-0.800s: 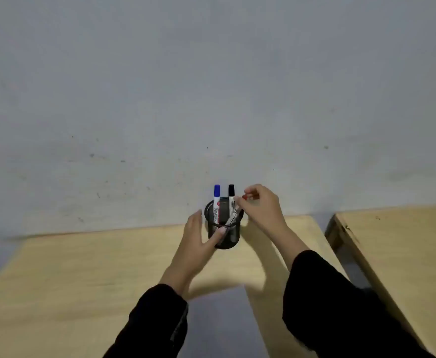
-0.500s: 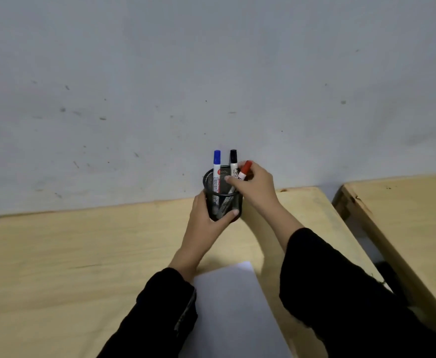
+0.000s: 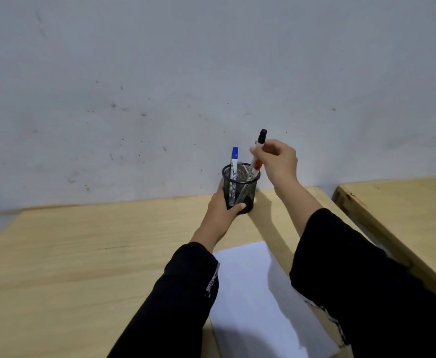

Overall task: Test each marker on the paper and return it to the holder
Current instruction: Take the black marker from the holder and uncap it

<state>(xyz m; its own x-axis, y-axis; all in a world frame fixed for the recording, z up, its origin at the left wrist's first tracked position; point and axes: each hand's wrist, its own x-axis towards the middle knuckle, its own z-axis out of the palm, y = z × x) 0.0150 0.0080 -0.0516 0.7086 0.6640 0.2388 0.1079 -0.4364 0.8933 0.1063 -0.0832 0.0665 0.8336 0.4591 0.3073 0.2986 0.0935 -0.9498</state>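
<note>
A black mesh holder (image 3: 240,188) stands on the wooden table (image 3: 82,254) close to the wall. My left hand (image 3: 223,211) grips its lower part. A blue-capped marker (image 3: 234,157) stands upright inside it. A red-capped marker (image 3: 256,168) leans on the holder's right rim. My right hand (image 3: 276,161) is above and right of the rim, pinching a black-capped marker (image 3: 262,136) that is raised and tilted; my fingers hide most of its body. A white sheet of paper (image 3: 253,293) lies on the table between my forearms.
A grey wall rises right behind the holder. A second wooden table (image 3: 405,202) stands to the right, across a narrow gap. Black sleeves cover both of my forearms, and the right one overlaps the paper's right edge.
My right hand has gone from the red-capped marker to the black-capped one and raised it above the holder. My left hand stays on the holder. The view has tilted down, showing more paper.
</note>
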